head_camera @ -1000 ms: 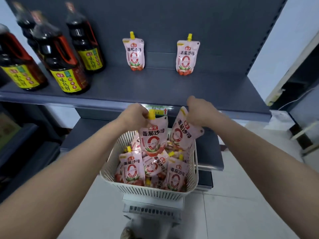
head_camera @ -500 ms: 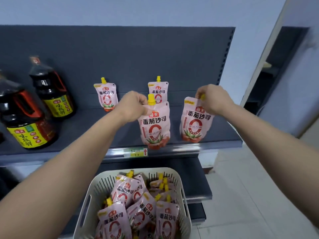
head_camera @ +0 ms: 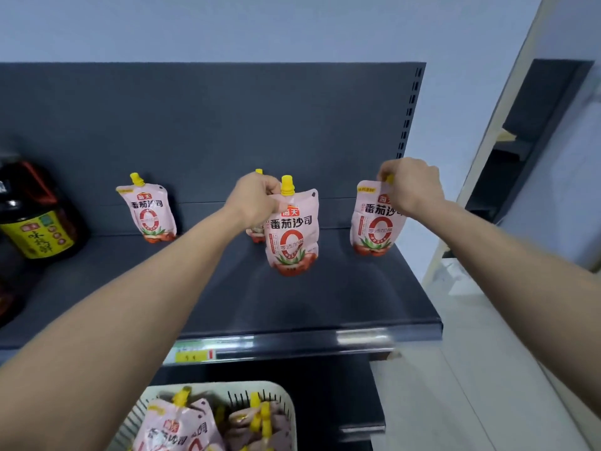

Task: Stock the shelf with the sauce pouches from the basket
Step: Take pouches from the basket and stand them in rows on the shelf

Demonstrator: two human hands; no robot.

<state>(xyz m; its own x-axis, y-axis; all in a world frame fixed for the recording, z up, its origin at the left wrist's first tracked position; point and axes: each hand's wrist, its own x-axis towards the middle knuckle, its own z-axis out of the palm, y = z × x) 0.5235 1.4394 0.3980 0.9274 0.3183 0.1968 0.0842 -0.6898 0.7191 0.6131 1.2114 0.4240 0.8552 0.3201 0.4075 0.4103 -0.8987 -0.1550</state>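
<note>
Head view: left hand point(head_camera: 257, 198) pinching centre sauce pouch point(head_camera: 291, 234) beside its yellow spout, long axis vertical, spout up, base over grey shelf point(head_camera: 325, 297). Right hand point(head_camera: 410, 185) closed on spout of right-hand pouch point(head_camera: 374, 222), likewise upright, near the backboard. Basket point(head_camera: 286, 405) with more pouches below.

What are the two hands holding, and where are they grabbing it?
Each holds a sauce pouch by its top: the left hand beside one pouch's yellow cap, the right hand over the other pouch's cap.
</note>
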